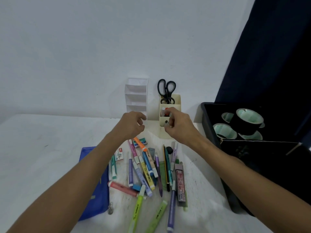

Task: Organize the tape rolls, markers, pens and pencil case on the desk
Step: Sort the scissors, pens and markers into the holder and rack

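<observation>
Several markers, highlighters and pens (148,170) lie in a loose heap on the white desk between my forearms. A blue pencil case (94,182) lies flat to their left, partly under my left arm. Black tape rolls (247,121) sit in a black bin (207,115) on the right. My right hand (180,128) is at the front of a cream desk organiser (176,100), fingers pinched on a small whitish pen that is mostly hidden. My left hand (133,125) hovers beside it with loosely curled fingers, holding nothing.
A white tiered holder (136,96) stands against the wall left of the cream organiser. Black scissors (166,88) stand in the organiser's rear compartment. A small staples box (119,154) and a lead refill case (180,185) lie among the pens. Dark cloth hangs at right.
</observation>
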`<state>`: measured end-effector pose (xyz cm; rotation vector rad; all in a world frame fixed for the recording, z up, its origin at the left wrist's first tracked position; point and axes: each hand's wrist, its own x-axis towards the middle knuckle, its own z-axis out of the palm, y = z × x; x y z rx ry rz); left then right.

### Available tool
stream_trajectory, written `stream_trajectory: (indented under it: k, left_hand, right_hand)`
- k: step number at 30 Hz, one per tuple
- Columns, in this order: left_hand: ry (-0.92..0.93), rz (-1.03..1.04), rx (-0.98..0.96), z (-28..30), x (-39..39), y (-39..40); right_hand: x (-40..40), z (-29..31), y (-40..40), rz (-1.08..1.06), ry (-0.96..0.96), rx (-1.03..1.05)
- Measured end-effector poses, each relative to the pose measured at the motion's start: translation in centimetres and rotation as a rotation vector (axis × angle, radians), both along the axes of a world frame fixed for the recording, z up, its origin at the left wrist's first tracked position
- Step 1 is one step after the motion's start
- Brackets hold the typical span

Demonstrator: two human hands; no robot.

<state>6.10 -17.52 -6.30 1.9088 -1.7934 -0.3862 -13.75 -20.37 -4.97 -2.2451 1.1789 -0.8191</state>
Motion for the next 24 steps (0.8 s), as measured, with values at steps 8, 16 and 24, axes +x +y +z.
stream_trajectory:
  k: [8,16,24]
  left_hand:
    - [-0.112,0.128,0.254,-0.5,3.5,2.5]
    - [-0.077,0.290,0.661,-1.9,5.2,6.5]
    - [0.036,0.347,0.734,-3.9,3.9,9.3]
  right_hand:
    - [4.9,-2.0,0.9,0.205,0.217,0.083]
    - [8.9,-4.8,0.8,0.198,0.374,0.129]
    - [10.3,-6.5,3.2,0.269,0.629,0.204]
